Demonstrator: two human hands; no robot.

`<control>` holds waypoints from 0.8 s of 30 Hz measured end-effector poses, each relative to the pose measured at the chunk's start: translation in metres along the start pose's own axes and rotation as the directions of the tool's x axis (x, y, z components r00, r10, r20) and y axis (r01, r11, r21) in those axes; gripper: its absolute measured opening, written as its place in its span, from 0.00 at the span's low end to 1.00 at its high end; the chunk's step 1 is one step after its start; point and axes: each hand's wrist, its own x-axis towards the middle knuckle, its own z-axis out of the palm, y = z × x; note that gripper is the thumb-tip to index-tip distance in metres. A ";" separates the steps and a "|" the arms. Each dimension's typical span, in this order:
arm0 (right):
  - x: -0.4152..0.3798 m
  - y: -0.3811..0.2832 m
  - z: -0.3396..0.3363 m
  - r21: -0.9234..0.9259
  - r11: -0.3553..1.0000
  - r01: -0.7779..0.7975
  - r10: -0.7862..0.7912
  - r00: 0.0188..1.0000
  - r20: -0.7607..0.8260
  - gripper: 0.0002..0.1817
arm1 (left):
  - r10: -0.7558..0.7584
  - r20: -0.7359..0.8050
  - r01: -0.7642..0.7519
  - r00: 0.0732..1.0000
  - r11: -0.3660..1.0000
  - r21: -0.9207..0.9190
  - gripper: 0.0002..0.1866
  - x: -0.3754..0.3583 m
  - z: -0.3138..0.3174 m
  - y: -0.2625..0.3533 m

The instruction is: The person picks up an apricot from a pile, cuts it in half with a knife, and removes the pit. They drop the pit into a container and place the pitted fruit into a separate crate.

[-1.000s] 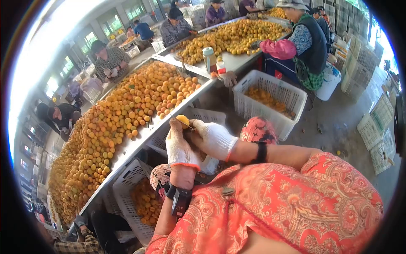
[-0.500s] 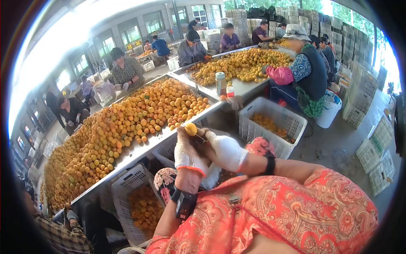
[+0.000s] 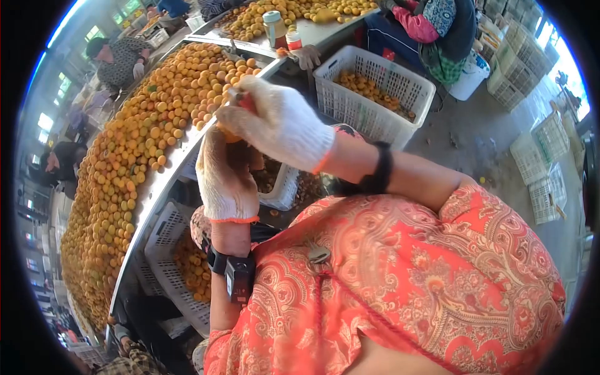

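Both my hands wear white knit gloves with orange cuffs and meet close together over the table's near edge. My left hand is closed around an apricot, which is mostly hidden by the gloves. Just above it, my right hand is closed on a small tool with a red handle; its working end is too blurred to make out. Past my hands, a large heap of apricots covers the metal table.
A white crate with apricot pieces stands to the right. Another crate with pieces sits below the table, left of me. Under my hands is a smaller crate. A bottle and a co-worker in pink sleeves are beyond.
The view has tipped down and shifted. The apricot, which showed clearly at my fingertips, is now mostly covered; my right hand has come up over my left.
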 end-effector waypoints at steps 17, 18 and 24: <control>0.051 0.105 0.071 0.089 0.930 -0.357 0.342 0.928 0.146 0.22 | -0.312 -0.141 0.290 0.940 0.945 -0.154 0.15 0.087 -0.043 -0.041; 0.053 0.113 0.075 0.034 0.936 -0.351 0.344 0.930 0.128 0.22 | -0.446 -0.201 0.395 0.872 0.884 -0.251 0.15 0.093 -0.046 -0.043; 0.054 0.154 0.106 -0.157 0.952 -0.264 0.288 0.944 0.159 0.14 | -0.553 -0.046 0.478 0.832 0.757 -0.445 0.19 0.108 -0.079 -0.064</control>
